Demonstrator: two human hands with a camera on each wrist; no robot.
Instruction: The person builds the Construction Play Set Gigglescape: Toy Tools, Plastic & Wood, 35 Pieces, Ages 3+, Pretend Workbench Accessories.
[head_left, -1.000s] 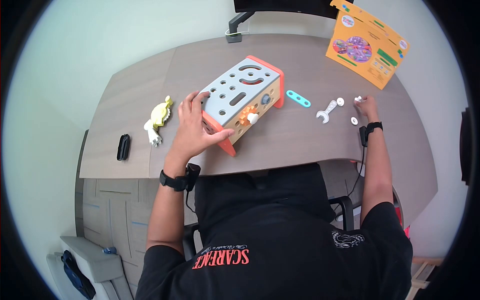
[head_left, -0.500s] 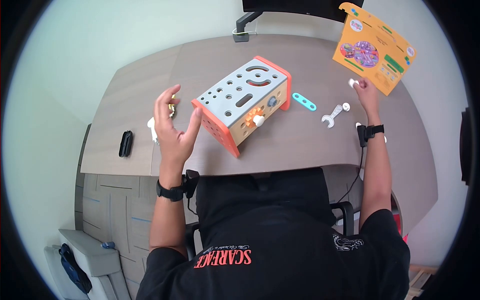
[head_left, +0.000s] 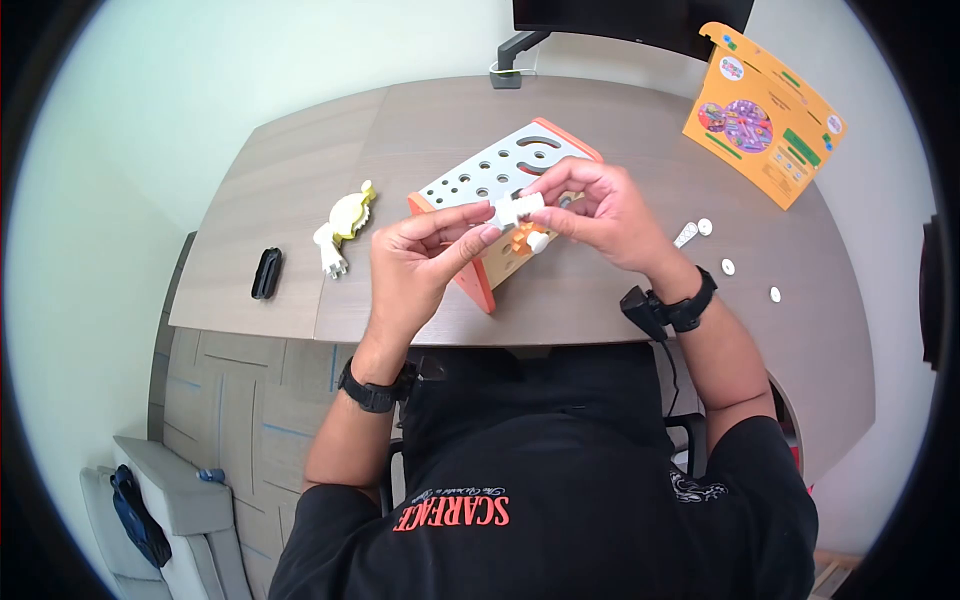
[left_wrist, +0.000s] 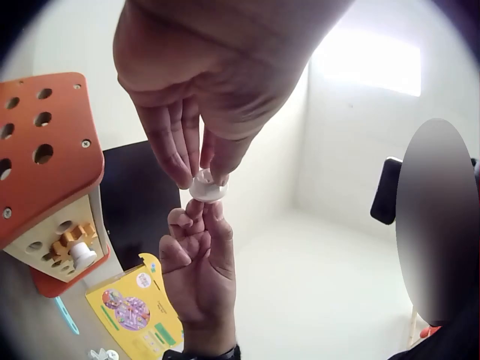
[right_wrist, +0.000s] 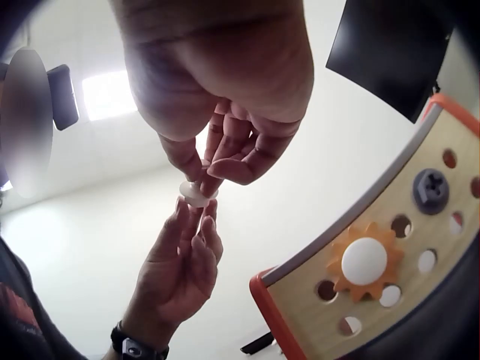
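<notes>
Both hands meet above the near side of the grey-topped toy box (head_left: 470,175). My left hand (head_left: 415,262) pinches one end of a small white piece (head_left: 517,209) between thumb and fingers. The other end is pinched by my right hand (head_left: 608,220). In the left wrist view the white piece (left_wrist: 208,187) has a round, wide head, and fingers partly cover it. An orange gear (right_wrist: 365,262) with a white cap sits on the wooden side of the box, near a grey bolt head (right_wrist: 431,191).
A yellow and white toy (head_left: 345,222) and a black case (head_left: 267,273) lie on the left of the table. At right are a white wrench (head_left: 686,235) and several white discs, one at the far right (head_left: 775,295). The yellow carton (head_left: 765,120) stands behind, near a monitor (head_left: 630,22).
My right hand has come from the right side of the table to the box with a white piece. My left hand has moved right and now pinches that piece too.
</notes>
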